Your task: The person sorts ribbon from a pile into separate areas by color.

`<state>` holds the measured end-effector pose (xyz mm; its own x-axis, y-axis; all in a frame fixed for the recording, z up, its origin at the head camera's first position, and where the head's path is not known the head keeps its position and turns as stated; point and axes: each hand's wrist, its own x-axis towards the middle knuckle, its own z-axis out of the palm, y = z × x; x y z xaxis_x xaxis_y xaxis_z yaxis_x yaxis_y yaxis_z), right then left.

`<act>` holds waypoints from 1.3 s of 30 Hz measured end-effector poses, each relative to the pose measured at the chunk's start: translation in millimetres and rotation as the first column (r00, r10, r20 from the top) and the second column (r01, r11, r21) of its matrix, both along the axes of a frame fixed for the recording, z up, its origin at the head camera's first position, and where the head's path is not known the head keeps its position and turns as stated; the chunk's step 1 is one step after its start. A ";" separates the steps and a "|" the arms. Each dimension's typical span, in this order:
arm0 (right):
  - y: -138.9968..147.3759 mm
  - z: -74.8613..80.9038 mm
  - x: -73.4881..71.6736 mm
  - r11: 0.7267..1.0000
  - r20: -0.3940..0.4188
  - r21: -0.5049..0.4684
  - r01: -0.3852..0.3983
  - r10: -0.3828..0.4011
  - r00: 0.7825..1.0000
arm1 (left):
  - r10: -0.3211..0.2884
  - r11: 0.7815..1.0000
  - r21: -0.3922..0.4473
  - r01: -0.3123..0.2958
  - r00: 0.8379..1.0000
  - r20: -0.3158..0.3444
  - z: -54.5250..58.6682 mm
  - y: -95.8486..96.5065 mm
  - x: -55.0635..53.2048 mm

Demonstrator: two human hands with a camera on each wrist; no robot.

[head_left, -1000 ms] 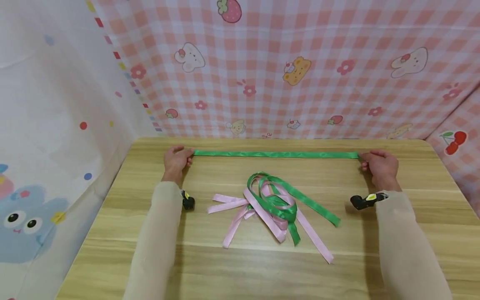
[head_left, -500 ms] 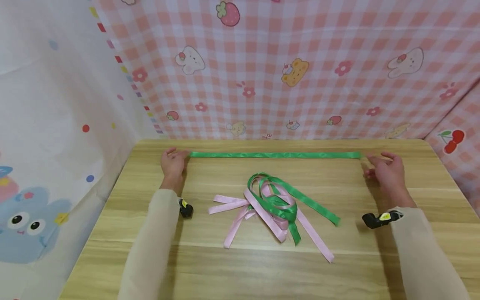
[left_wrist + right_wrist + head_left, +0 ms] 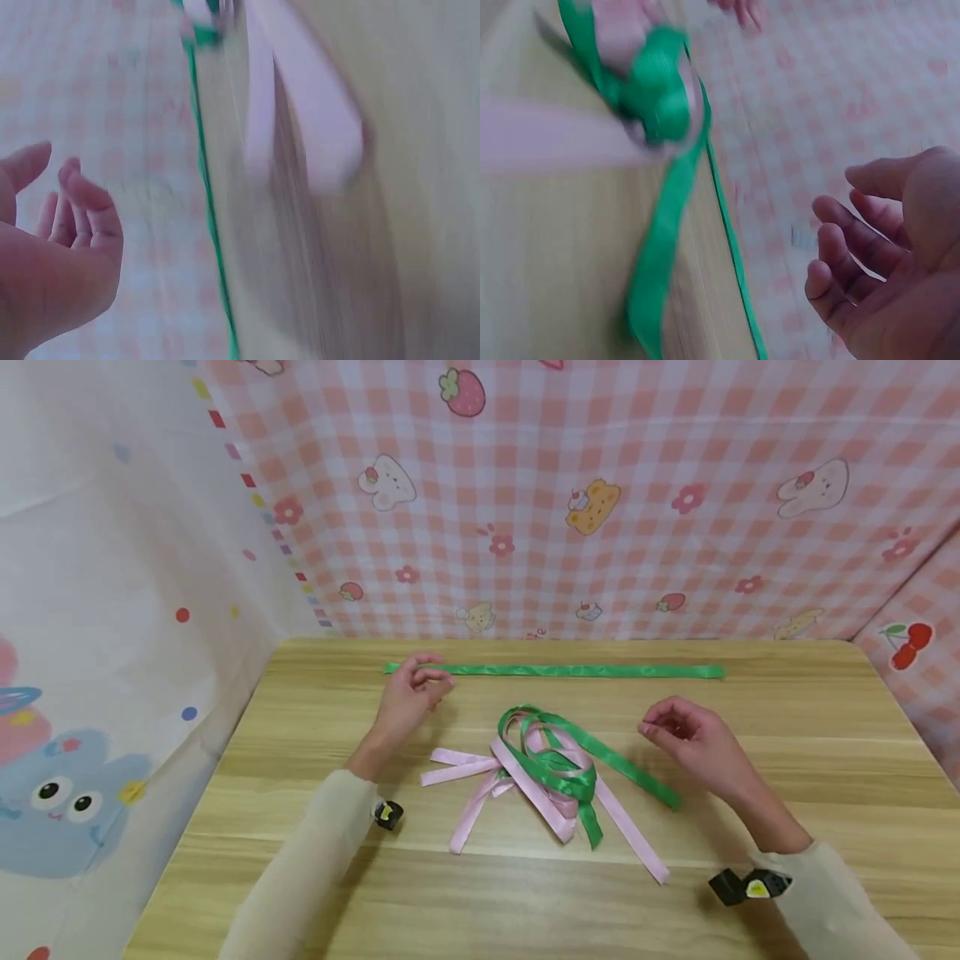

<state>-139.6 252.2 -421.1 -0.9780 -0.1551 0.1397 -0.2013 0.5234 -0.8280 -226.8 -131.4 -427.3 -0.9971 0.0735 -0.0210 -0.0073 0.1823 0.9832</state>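
Observation:
A straight green ribbon (image 3: 585,671) lies flat along the back of the table. In front of it sits a tangled heap of pink ribbon (image 3: 630,831) and green ribbon (image 3: 637,770), with loose ends spreading to both sides. My left hand (image 3: 405,702) hovers over the left part of the straight ribbon and covers a bit of it; its fingers are loosely bent around nothing. To the right of the heap, my right hand (image 3: 701,747) is in the air, fingers relaxed and holding nothing, as the right wrist view also shows. Both wrist views are blurred.
The wooden table (image 3: 495,910) meets a pink checked cloth (image 3: 525,460) at its back edge. A white printed cloth (image 3: 112,577) hangs on the left. A small black camera is strapped at each wrist.
Both hands have left the ends of the straight green ribbon. The left hand has shifted right, and the right hand has come left and nearer, beside the heap. The ribbons lie as before.

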 end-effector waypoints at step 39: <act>-77.2 -30.8 27.5 0.955 0.092 0.044 -0.292 0.288 0.953 | -0.633 0.718 -0.392 0.575 0.774 -0.025 -21.1 72.6 63.2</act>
